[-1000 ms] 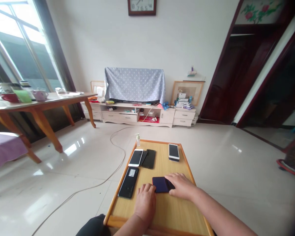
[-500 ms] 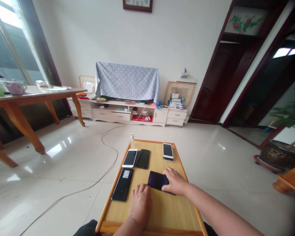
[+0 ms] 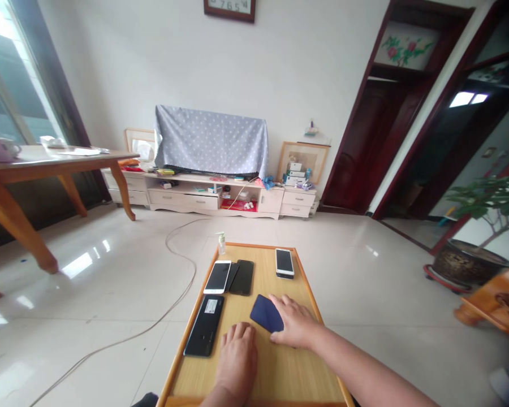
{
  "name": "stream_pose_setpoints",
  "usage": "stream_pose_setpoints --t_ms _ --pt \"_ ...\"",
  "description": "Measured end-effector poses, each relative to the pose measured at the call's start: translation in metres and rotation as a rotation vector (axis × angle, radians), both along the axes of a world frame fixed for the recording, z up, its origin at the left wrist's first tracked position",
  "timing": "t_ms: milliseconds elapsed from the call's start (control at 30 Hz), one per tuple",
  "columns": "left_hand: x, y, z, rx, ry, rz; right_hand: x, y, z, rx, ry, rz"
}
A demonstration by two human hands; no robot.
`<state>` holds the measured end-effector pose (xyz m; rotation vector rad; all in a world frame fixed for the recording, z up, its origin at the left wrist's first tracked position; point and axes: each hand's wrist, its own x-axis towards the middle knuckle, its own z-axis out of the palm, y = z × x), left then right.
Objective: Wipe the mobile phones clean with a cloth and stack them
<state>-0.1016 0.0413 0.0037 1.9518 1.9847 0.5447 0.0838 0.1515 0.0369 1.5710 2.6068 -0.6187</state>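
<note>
My right hand [image 3: 294, 321] grips a dark blue phone [image 3: 266, 314] by its right end, the thumb on the near side and the fingers along the far side. The phone is low over the small wooden table [image 3: 280, 373] or on it; I cannot tell which. My left hand [image 3: 237, 350] rests palm down on the tabletop with its fingers stretched forward, holding nothing. To its left lies a large black phone [image 3: 204, 327] with a white label. Beyond are a white-framed phone [image 3: 218, 277] and overlapping black phones [image 3: 242, 277].
A white phone [image 3: 284, 261] lies on a dark one at the table's far right. A pump bottle [image 3: 221, 244] stands by the far left corner. A cable [image 3: 152, 323] runs across the floor. A potted plant [image 3: 470, 263] is at right, a larger table [image 3: 59, 158] at left.
The blue phone has turned in my right hand's grip, its surface now showing blue rather than near black. My left hand stays on the tabletop. The view has shifted slightly right.
</note>
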Motion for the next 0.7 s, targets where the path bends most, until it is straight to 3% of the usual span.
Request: stream_pose_setpoints --t_ms 200,467,700 --pt "0.0 0.002 -0.006 0.026 -0.018 0.004 -0.008 0.0 -0.005 0.154 -0.033 -0.028" --pt "-0.002 0.003 -0.004 0.036 -0.043 0.003 -0.003 0.001 -0.013 0.031 -0.028 -0.147" --pt "-0.002 0.005 -0.007 0.071 -0.041 0.004 0.002 0.024 -0.008 0.155 0.079 -0.335"
